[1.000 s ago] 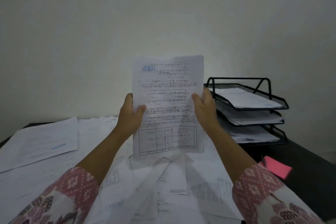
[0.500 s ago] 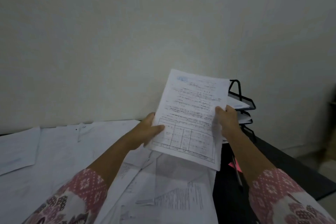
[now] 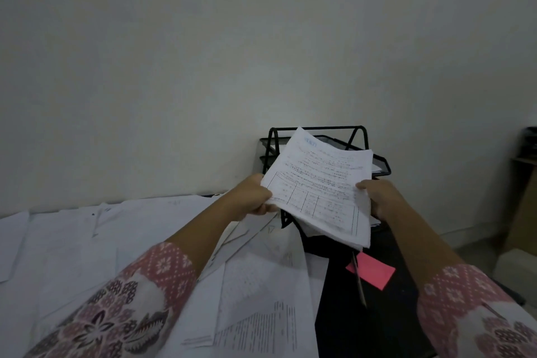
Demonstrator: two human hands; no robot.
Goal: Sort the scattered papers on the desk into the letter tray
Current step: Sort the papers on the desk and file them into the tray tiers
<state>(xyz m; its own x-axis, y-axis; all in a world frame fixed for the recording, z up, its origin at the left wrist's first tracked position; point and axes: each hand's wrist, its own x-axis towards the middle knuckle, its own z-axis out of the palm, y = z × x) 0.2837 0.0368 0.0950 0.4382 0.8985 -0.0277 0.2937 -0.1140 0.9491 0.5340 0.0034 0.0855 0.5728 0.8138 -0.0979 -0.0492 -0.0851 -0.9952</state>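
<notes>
Head view: both hands hold one sheaf (image 3: 322,183) of printed paper in the air, just in front of the black wire letter tray (image 3: 381,165) at the back right of the counter (image 3: 343,328). The left hand (image 3: 252,197) grips the sheaf's near left edge with its fingers curled round it. The right hand (image 3: 377,197) pinches the right edge, thumb on top. Gripping opposite sides probably keeps the loose sheets squared and stops them sagging or fanning. The sheaf tilts with its far end raised toward the tray's upper tiers, which looks like lining up to slide it in. Which tier it is meant for I cannot tell.

The sheaf is white and several sheets thick, with the layered edges showing along its right side. The top page has a small blue heading, lines of fine print too blurred to read, and a ruled table across its near end.

The tray's tiers already hold some white paper, though the sheaf hides most of them. Many scattered papers (image 3: 139,244) overlap across the left and middle of the counter, so by my reckoning much sorting remains. On the bare dark strip at the right lie a pink note (image 3: 374,272) and a thin pen (image 3: 359,285) touching its left edge, both below the sheaf and apart from it.
</notes>
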